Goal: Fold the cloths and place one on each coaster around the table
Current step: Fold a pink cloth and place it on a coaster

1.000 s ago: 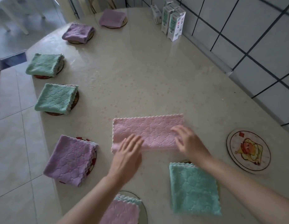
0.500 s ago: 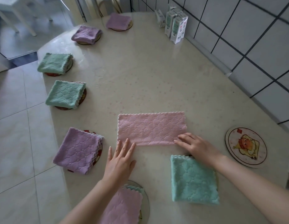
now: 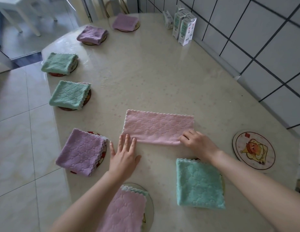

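pink quilted cloth (image 3: 158, 127) in a long folded strip, flat on beige oval table (image 3: 162, 72) | my left hand (image 3: 124, 158) flat, fingers straight, tips at near-left corner | my right hand (image 3: 196, 143) fingers curled on near-right corner

A pink cloth (image 3: 158, 128), folded into a long strip, lies mid-surface (image 3: 154, 77). The left hand (image 3: 124, 158) lies flat, straight fingertips touching the strip's near left corner. The right hand (image 3: 198, 144) sits at the near right corner with bent fingers; whether they pinch it is unclear. To the right lies a bare coaster (image 3: 254, 151). A folded green cloth (image 3: 199, 183) lies near the right forearm.
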`<action>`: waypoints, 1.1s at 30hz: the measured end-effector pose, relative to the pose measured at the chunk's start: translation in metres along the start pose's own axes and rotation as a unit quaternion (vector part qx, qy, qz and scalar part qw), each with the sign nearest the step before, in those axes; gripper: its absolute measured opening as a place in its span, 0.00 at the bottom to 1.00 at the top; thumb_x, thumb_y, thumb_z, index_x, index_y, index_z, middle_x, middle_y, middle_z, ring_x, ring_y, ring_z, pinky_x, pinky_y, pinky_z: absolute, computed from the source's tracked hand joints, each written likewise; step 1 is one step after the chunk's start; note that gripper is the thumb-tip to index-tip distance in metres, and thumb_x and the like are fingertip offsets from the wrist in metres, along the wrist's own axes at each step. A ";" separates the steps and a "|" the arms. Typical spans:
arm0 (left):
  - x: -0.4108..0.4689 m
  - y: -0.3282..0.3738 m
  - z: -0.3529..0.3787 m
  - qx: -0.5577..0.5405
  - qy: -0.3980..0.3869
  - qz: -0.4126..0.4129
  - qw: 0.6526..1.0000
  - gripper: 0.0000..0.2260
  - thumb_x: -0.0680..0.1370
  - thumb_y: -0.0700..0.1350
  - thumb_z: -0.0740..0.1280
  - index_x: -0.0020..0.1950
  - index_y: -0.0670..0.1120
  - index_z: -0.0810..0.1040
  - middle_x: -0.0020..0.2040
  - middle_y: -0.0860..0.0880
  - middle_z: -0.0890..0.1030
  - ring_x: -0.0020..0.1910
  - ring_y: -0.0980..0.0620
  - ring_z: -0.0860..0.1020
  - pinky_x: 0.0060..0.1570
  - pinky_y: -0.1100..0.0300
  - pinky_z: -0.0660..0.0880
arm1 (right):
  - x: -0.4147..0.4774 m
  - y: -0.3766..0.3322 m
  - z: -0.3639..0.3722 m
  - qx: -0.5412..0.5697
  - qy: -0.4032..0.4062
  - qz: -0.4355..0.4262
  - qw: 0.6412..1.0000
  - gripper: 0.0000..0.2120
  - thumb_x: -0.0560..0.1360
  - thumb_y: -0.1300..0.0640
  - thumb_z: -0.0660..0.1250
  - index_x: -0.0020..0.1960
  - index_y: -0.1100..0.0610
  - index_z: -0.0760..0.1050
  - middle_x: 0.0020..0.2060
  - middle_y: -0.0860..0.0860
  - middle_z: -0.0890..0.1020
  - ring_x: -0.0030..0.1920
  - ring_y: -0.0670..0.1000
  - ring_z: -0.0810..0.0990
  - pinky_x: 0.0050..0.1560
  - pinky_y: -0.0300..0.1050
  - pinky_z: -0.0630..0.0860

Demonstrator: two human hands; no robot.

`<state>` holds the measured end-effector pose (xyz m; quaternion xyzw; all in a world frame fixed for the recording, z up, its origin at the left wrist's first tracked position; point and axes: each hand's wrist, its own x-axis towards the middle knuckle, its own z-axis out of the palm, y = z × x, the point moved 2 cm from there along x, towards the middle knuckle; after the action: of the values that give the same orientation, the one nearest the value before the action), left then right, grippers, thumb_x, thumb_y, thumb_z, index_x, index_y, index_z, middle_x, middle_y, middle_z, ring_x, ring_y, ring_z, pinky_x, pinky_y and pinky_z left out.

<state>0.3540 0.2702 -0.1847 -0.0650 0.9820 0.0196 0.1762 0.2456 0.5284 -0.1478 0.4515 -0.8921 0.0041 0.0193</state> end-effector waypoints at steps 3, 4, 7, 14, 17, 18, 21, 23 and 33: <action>0.021 0.000 -0.016 -0.010 0.001 -0.018 1.000 0.33 0.80 0.59 0.51 0.77 0.48 0.39 0.77 0.47 0.36 0.74 0.44 0.32 0.68 0.39 0.32 | 0.002 -0.006 -0.015 0.026 0.037 0.006 0.999 0.19 0.57 0.71 0.73 0.46 0.58 0.78 0.39 0.53 0.80 0.39 0.54 0.79 0.37 0.44 0.77; 0.025 0.005 -0.020 -0.024 0.013 -0.007 1.000 0.33 0.80 0.58 0.53 0.77 0.47 0.40 0.77 0.47 0.37 0.74 0.44 0.33 0.69 0.41 0.33 | 0.002 -0.010 -0.020 0.037 0.047 0.011 0.998 0.20 0.57 0.71 0.72 0.47 0.58 0.78 0.39 0.53 0.80 0.40 0.55 0.79 0.38 0.45 0.78; 0.020 0.034 -0.027 -0.064 0.099 0.102 0.988 0.31 0.79 0.52 0.60 0.78 0.46 0.51 0.78 0.48 0.53 0.77 0.48 0.50 0.75 0.50 0.49 | 0.001 -0.028 -0.031 0.073 0.071 0.015 0.995 0.20 0.62 0.70 0.69 0.53 0.59 0.77 0.40 0.54 0.81 0.41 0.56 0.79 0.39 0.49 0.79; -0.005 0.060 -0.012 -0.125 0.165 0.164 0.964 0.17 0.72 0.48 0.64 0.58 0.46 0.80 0.55 0.50 0.83 0.55 0.51 0.80 0.58 0.60 0.72 | -0.011 -0.083 -0.050 0.136 0.098 -0.054 0.984 0.10 0.74 0.64 0.64 0.54 0.59 0.77 0.38 0.52 0.81 0.39 0.53 0.78 0.39 0.47 0.78; -0.007 0.051 0.004 -0.112 0.136 0.231 0.957 0.17 0.70 0.44 0.68 0.58 0.44 0.80 0.57 0.47 0.82 0.57 0.47 0.80 0.61 0.56 0.73 | -0.021 -0.093 -0.046 0.177 0.079 -0.086 0.977 0.08 0.78 0.59 0.61 0.52 0.59 0.77 0.37 0.52 0.80 0.38 0.53 0.77 0.38 0.47 0.77; -0.008 0.046 0.009 -0.112 0.116 0.256 0.953 0.19 0.70 0.42 0.71 0.61 0.44 0.79 0.60 0.45 0.80 0.60 0.45 0.78 0.62 0.52 0.73 | -0.023 -0.091 -0.042 0.189 0.071 -0.091 0.975 0.09 0.79 0.57 0.60 0.51 0.59 0.78 0.37 0.52 0.80 0.38 0.53 0.77 0.38 0.47 0.76; -0.011 0.030 0.013 -0.131 0.084 0.302 0.940 0.22 0.73 0.39 0.71 0.66 0.44 0.75 0.67 0.45 0.74 0.68 0.44 0.70 0.68 0.47 0.65 | -0.027 -0.070 -0.020 0.166 0.048 -0.088 0.981 0.08 0.77 0.60 0.62 0.53 0.59 0.78 0.43 0.53 0.82 0.44 0.53 0.80 0.42 0.49 0.79; -0.013 0.024 0.009 -0.129 0.091 0.332 0.930 0.22 0.72 0.37 0.71 0.66 0.44 0.75 0.67 0.45 0.74 0.69 0.44 0.69 0.69 0.47 0.61 | -0.027 -0.055 -0.003 0.114 0.022 -0.102 0.988 0.17 0.72 0.66 0.67 0.60 0.59 0.76 0.53 0.54 0.82 0.53 0.53 0.80 0.50 0.49 0.79; -0.026 -0.008 0.018 -0.086 0.094 0.363 0.923 0.20 0.77 0.49 0.63 0.67 0.45 0.75 0.67 0.48 0.75 0.69 0.50 0.70 0.68 0.56 0.67 | -0.020 -0.037 0.020 0.093 -0.089 -0.202 0.971 0.25 0.69 0.67 0.72 0.65 0.57 0.73 0.63 0.53 0.78 0.62 0.51 0.77 0.53 0.45 0.80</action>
<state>0.3856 0.2663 -0.1923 0.2793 0.9449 0.1604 0.0578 0.2863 0.5221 -0.1693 0.6209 -0.7760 0.0431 -0.1016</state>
